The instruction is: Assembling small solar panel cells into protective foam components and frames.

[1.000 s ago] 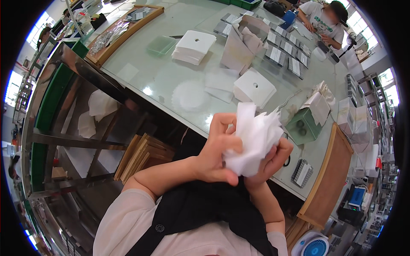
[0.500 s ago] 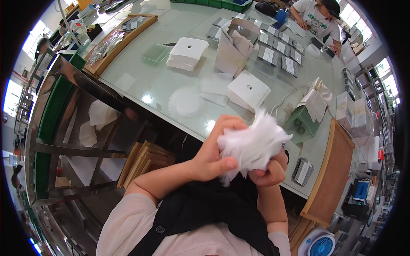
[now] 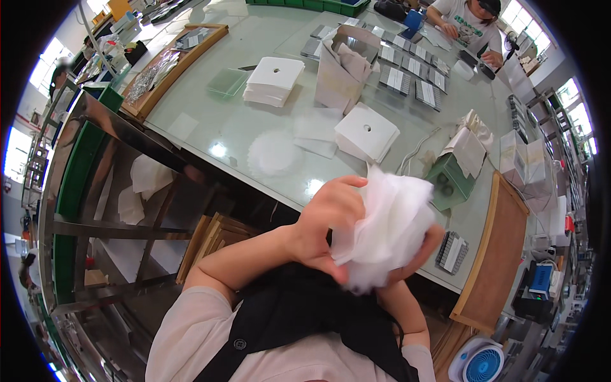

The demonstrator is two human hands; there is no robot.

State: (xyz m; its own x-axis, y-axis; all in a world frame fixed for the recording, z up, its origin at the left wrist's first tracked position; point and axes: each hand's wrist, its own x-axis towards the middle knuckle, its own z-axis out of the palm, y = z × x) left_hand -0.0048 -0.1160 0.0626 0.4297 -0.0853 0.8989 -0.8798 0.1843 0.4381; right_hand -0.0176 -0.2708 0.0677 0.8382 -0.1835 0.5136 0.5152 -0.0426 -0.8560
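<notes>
In front of my chest, above the table's near edge, is a loose bundle of thin white sheets [image 3: 398,223], its edges fanned and blurred by motion. My left hand [image 3: 326,223] curves round its left side, thumb low and fingers above. On the other side my right hand [image 3: 421,254] grips the bundle; most of its fingers are hidden behind the sheets. Just beyond lies a stack of white square cards [image 3: 367,130] with a hole in the middle. A round pile of thin white sheets [image 3: 273,154] rests on the glass to the left.
A second card stack [image 3: 275,79] and a clear bin with crumpled paper [image 3: 344,70] stand farther back. Right of my hands are a green box [image 3: 450,181], a small grey pack [image 3: 452,251] and a wood-framed board [image 3: 490,254]. Across the table a person [image 3: 468,28] works.
The bundle has turned and spread, now showing broader faces of its sheets. My left hand's fingers have lifted and opened a little wider; my right hand has shifted slightly right.
</notes>
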